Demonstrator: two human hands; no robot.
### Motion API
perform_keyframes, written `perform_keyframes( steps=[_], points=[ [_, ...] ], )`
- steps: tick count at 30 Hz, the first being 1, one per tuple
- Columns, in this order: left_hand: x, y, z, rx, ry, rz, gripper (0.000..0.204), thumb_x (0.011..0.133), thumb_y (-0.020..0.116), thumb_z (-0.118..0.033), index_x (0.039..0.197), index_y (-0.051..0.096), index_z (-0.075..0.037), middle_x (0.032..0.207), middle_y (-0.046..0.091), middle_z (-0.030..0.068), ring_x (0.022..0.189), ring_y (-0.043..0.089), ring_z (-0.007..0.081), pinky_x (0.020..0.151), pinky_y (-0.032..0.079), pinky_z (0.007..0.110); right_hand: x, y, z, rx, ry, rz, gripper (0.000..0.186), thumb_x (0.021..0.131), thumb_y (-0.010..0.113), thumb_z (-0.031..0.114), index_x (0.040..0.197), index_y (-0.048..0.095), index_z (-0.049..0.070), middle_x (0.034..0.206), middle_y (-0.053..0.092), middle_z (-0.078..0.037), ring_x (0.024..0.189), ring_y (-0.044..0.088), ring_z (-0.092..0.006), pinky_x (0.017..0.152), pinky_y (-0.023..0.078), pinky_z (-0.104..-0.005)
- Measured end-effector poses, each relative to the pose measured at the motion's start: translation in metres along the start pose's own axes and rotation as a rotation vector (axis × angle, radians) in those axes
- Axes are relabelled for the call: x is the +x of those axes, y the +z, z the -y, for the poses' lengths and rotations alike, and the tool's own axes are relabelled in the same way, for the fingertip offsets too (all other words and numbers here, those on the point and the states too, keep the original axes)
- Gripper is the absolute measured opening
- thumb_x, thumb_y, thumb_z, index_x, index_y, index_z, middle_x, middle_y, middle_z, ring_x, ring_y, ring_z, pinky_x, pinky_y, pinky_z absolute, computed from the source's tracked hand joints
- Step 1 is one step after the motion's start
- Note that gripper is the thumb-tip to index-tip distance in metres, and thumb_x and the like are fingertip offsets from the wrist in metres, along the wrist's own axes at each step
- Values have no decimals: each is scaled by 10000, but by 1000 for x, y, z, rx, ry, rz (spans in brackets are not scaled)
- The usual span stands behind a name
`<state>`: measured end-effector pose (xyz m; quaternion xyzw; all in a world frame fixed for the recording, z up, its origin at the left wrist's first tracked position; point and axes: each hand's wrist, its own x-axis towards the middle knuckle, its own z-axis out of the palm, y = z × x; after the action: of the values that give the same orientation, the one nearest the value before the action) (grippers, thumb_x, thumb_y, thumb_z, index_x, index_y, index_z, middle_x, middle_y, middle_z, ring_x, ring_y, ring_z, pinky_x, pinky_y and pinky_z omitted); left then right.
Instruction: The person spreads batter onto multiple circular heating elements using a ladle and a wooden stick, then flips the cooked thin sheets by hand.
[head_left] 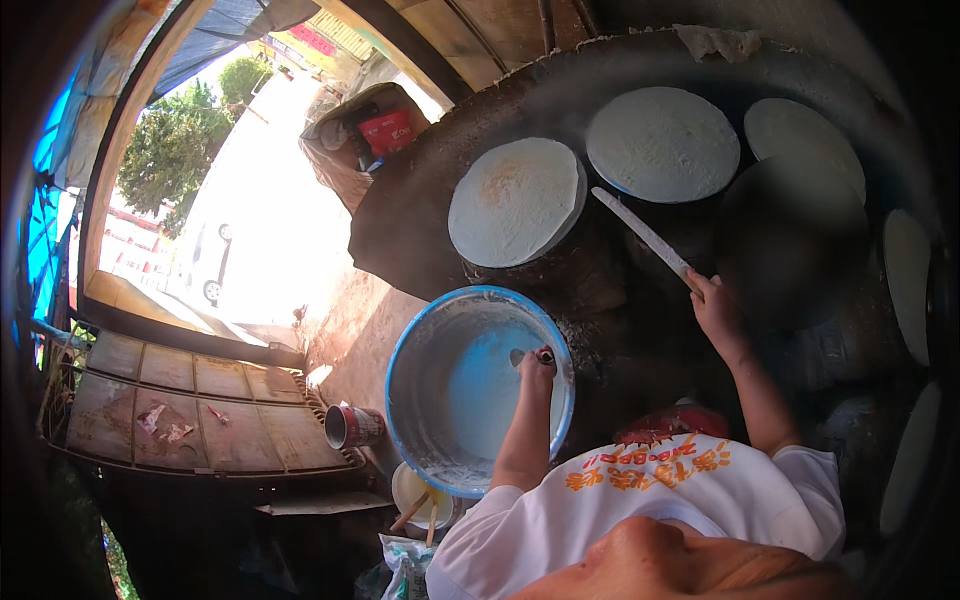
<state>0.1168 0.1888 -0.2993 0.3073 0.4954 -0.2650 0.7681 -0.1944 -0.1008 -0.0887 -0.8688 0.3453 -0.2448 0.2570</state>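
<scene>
My left hand (537, 365) grips a metal ladle (518, 358) inside a large blue-rimmed basin (392, 385) with pale batter (465, 385) in it. My right hand (708, 298) is closed on the handle of a long, pale, flat spatula (645, 230), its tip pointing up-left between two round griddles coated with pale batter (515, 205) (662, 145). Just right of that hand is a dark round griddle (795, 250). More pale rounds (803, 140) (905, 285) lie along the back and right edge.
At the lower left are a tiled shelf (190, 410), a tin can (353, 426), a small bucket with sticks (410, 492) and a plastic bag (405, 565). A container holding something red (385, 130) stands at the upper left, beside a bright opening onto the street.
</scene>
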Motion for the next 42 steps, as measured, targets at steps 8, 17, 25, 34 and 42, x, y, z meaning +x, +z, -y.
perform_keyframes(
  steps=[8,17,25,34,42],
  points=[
    [-162,129,128,1124,207,444,383,877,520,-233,1212,458,-59,940,506,141,765,540,258,658,494,384,74,-38,-19,-158,-165,164,411,745,637,53,1145,589,133,814,495,-91,706,525,-256,635,445,-354],
    [-126,244,87,1652,2133,213,194,659,683,-153,847,646,-126,843,542,55,833,521,255,727,422,379,127,-45,-48,-19,-259,390,405,696,659,35,1095,598,61,862,557,-107,769,549,-241,687,443,-343],
    [-143,278,62,1389,2137,453,97,681,685,-87,755,624,-97,785,566,65,728,537,264,653,437,364,129,-69,-82,-73,-247,330,371,762,605,19,1130,563,35,1072,572,-121,986,552,-250,867,426,-333],
    [-203,321,12,1233,2296,412,119,692,712,-46,739,603,-33,764,556,87,692,538,251,627,441,358,188,32,-91,513,210,323,204,774,650,118,942,579,28,667,490,8,606,453,-81,590,399,-240],
    [-171,228,72,1582,2292,615,70,735,653,-116,794,616,-124,794,541,19,729,527,224,633,412,355,323,122,52,529,384,380,501,754,646,489,846,574,2,774,620,-115,685,637,-206,517,497,-310]
  ],
)
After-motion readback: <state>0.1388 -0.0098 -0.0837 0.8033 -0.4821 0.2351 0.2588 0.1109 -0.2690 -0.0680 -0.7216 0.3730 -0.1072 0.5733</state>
